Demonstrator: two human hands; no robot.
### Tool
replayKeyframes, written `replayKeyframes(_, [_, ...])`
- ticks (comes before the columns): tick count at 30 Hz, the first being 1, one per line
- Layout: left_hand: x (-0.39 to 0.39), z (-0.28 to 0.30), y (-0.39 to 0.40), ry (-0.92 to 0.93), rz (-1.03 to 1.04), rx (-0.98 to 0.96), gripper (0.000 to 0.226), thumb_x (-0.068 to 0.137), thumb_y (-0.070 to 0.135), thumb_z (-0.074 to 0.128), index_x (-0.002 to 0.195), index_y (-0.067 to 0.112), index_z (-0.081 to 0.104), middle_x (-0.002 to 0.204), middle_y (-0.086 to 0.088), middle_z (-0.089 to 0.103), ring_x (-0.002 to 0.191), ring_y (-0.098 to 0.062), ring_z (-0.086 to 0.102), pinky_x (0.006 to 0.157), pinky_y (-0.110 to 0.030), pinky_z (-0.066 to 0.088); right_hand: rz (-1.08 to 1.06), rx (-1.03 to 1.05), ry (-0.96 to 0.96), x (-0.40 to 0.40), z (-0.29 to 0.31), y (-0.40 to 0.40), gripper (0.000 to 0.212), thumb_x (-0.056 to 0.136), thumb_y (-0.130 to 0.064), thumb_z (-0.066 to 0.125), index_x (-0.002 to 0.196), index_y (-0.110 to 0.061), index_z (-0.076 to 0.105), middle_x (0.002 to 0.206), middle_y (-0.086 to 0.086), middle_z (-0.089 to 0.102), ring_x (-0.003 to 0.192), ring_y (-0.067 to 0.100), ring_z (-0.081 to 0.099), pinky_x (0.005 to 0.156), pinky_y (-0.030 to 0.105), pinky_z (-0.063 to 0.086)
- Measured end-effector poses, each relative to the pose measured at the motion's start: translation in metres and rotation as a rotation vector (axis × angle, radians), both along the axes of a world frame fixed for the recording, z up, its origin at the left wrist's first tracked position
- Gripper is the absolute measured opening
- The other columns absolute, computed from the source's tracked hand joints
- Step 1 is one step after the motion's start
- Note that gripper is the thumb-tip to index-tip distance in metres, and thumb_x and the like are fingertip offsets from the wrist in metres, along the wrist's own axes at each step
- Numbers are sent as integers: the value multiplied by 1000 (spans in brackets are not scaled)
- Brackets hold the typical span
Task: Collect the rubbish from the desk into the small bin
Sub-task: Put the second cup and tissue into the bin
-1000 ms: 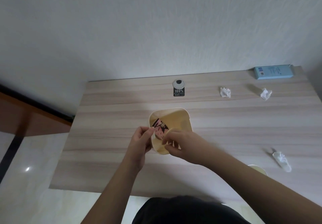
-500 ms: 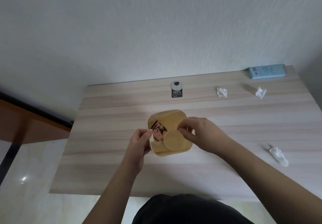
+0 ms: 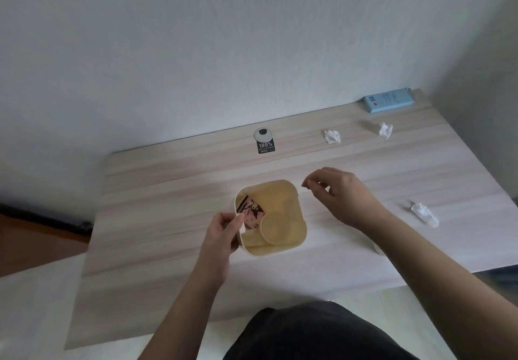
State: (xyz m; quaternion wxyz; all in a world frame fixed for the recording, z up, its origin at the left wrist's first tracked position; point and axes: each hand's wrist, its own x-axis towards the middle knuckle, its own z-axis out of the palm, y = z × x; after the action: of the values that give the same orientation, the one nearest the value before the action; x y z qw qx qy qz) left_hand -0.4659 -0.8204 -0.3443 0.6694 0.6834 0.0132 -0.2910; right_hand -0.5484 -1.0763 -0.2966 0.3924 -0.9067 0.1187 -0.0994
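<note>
A small cream bin (image 3: 299,216) stands on the wooden desk (image 3: 168,275) in front of me. Inside it lie a pink printed wrapper (image 3: 252,211) and a round cream disc (image 3: 275,227). My left hand (image 3: 224,230) grips the bin's left rim. My right hand (image 3: 336,194) hovers just right of the bin, fingers loosely curled and holding nothing. Three crumpled white tissues lie on the desk: one at the back middle (image 3: 332,136), one at the back right (image 3: 385,130), one to the right (image 3: 424,214).
A light blue box (image 3: 388,100) lies at the desk's back right corner against the wall. A round grey cable cap (image 3: 263,134) with a black sticker (image 3: 266,146) sits at the back middle. A pale object (image 3: 377,248) peeks from under my right forearm.
My right hand let the round disc drop into the bin and moved up and to the right, away from it. My left hand stayed on the bin's rim.
</note>
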Motion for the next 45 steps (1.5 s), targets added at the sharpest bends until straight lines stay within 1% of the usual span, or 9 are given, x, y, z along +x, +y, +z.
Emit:
replayKeyframes(8, [18, -17, 21, 73, -143, -15, 41, 69, 45, 72, 92, 14, 60, 89, -17, 60, 82, -31, 49, 69, -40, 44, -216, -20, 105, -43, -14, 33, 15, 93, -26, 56, 105, -24, 64, 96, -12, 60, 78, 0, 58, 67, 9, 40])
replayKeyframes(16, [14, -18, -14, 81, -317, -26, 30, 74, 37, 69, 88, 13, 58, 83, -16, 54, 82, -30, 46, 66, -37, 40, -462, -42, 221, -111, -34, 38, 24, 92, -29, 55, 115, -24, 60, 105, -8, 60, 86, 6, 59, 74, 27, 50])
replayKeyframes(19, [4, -15, -28, 81, -350, -29, 31, 73, 37, 68, 87, 13, 56, 87, -18, 57, 82, -30, 49, 68, -38, 39, -495, -87, 298, -127, -45, 18, 29, 91, -29, 56, 120, -23, 58, 118, -3, 56, 102, 16, 57, 81, 33, 48])
replayKeyframes(22, [-3, -13, -41, 72, -361, -9, 35, 70, 40, 70, 87, 13, 56, 83, -17, 57, 80, -29, 50, 67, -37, 40, -493, -158, 393, -130, -61, -12, 48, 89, -29, 59, 135, -22, 46, 134, 4, 48, 121, 26, 45, 89, 31, 36])
replayKeyframes(25, [-9, -13, -56, 66, -343, 19, 30, 72, 38, 68, 86, 14, 57, 85, -17, 58, 82, -29, 49, 69, -38, 39, -489, -188, 567, -128, -81, -36, 82, 84, -38, 64, 150, -25, 17, 151, 10, 28, 135, 31, 29, 104, 43, 31])
replayKeyframes(27, [-13, -14, -67, 62, -320, 37, 27, 74, 36, 68, 85, 14, 56, 87, -17, 57, 83, -28, 48, 67, -36, 38, -441, -211, 677, -129, -96, -48, 100, 80, -46, 68, 152, -25, 2, 157, 12, 14, 141, 32, 19, 109, 47, 26])
replayKeyframes(30, [-20, -16, -85, 46, -287, 59, 19, 82, 29, 67, 83, 14, 56, 84, -17, 57, 82, -29, 48, 62, -33, 38, -329, -185, 744, -132, -115, -62, 113, 73, -51, 74, 152, -26, -4, 158, 9, 7, 142, 32, 15, 110, 49, 26])
replayKeyframes(37, [-42, -20, -119, 58, -230, 106, 14, 91, 22, 63, 87, 11, 54, 83, -16, 53, 78, -27, 44, 59, -32, 36, -247, 3, 575, -149, -140, -87, 92, 70, -27, 78, 145, -25, 24, 146, 0, 35, 131, 24, 37, 99, 37, 40])
replayKeyframes(45, [-64, -26, -145, 58, -194, 136, 12, 92, 21, 61, 86, 14, 54, 65, -1, 59, 59, -13, 52, 52, -22, 42, -341, 159, 229, -161, -112, -124, 78, 66, -31, 82, 130, -27, 37, 124, -10, 43, 109, 14, 45, 84, 24, 35])
